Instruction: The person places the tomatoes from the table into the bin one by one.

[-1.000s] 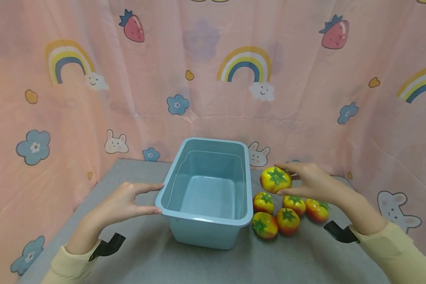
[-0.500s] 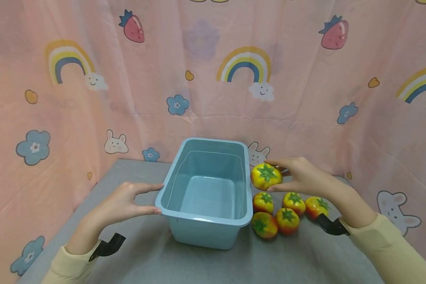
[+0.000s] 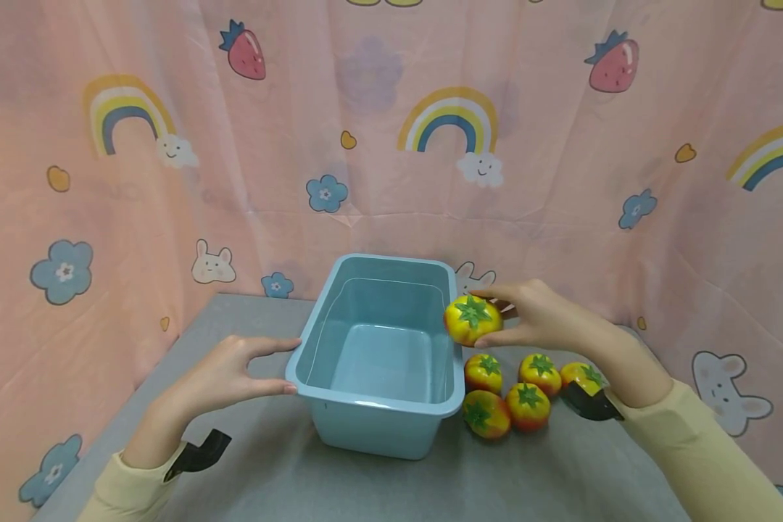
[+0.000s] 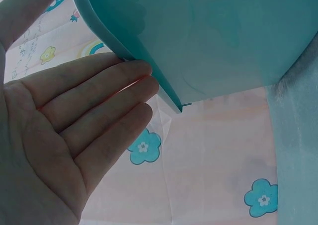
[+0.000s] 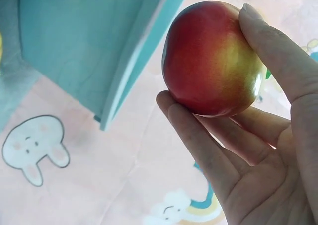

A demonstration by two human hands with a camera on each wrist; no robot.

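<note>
My right hand (image 3: 541, 315) holds a yellow and red tomato (image 3: 473, 320) with a green star-shaped stem, pinched between thumb and fingers. The tomato is raised beside the right rim of a light blue plastic tub (image 3: 375, 400), overlapping that rim in the head view. Seen from below in the right wrist view, the tomato (image 5: 213, 61) shows a red and yellow underside. Straight fingers and thumb of my left hand (image 3: 225, 373) touch the tub's left rim; in the left wrist view the fingers (image 4: 104, 98) lie flat against its outer edge. Bare bottom shows inside the tub.
Several more tomatoes (image 3: 528, 407) lie on the grey table (image 3: 515, 482) to the right of the tub, the rightmost partly hidden by a black wrist strap (image 3: 590, 402). A pink patterned curtain (image 3: 365, 217) hangs behind and at both sides.
My right hand has carried the tomato leftward and slightly up, from above the other tomatoes to the tub's right rim. The left hand and the tub stay in place.
</note>
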